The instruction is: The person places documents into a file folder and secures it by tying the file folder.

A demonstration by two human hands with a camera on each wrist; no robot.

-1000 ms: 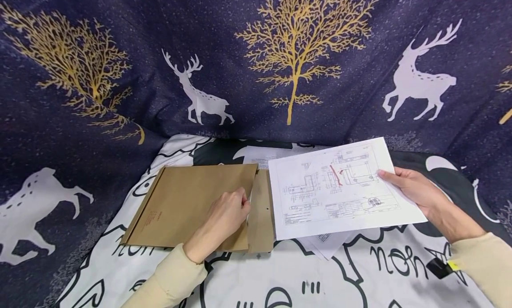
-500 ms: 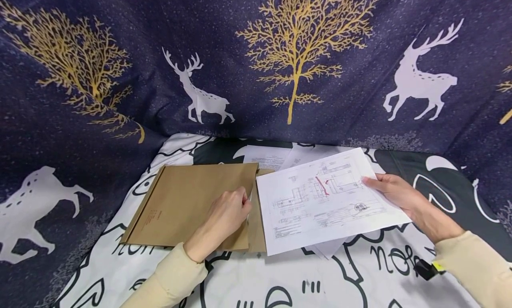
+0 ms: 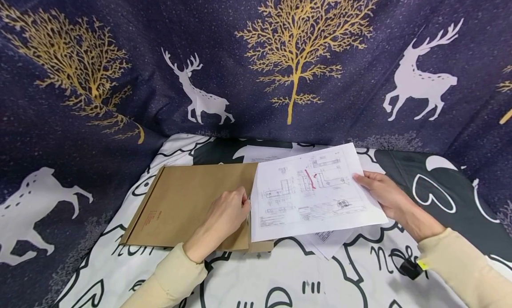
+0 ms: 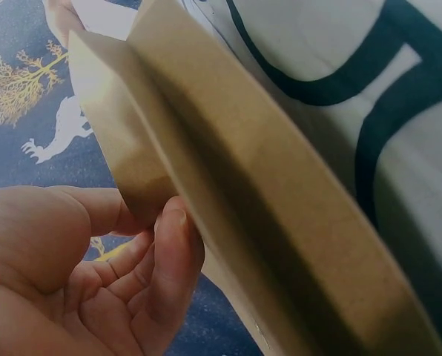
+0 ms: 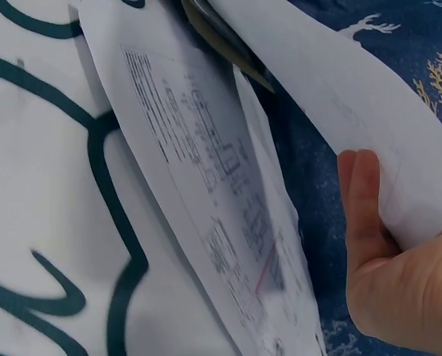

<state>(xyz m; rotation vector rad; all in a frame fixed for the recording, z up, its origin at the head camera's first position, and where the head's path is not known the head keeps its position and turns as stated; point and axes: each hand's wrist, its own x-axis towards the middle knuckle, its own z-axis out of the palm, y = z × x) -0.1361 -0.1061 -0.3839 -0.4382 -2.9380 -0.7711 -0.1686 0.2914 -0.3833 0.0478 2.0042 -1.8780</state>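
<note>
A brown kraft paper file folder [image 3: 180,197] lies on the left in the head view, red print in its lower left corner. My left hand [image 3: 229,210] pinches its right edge; in the left wrist view, thumb and fingers lift the folder's upper layer [image 4: 124,141] and its side gapes. My right hand [image 3: 386,194] grips a white sheet [image 3: 312,197] by the right edge. Line drawings and a red mark cover the sheet. Its left edge is right at the folder's mouth, in front of the flap [image 3: 262,246], near the left fingers.
Other printed papers [image 3: 329,245] lie on the bedding under the held sheet, and more papers [image 3: 264,153] show behind it. White bedding [image 3: 304,281] with black cartoon prints spreads beneath everything. A dark blue cloth [image 3: 340,99] with deer and gold trees hangs behind.
My right hand has moved left with the sheet, which tilted down midway and rose again. Its left edge now covers most of the folder's flap. The left hand and folder have stayed put.
</note>
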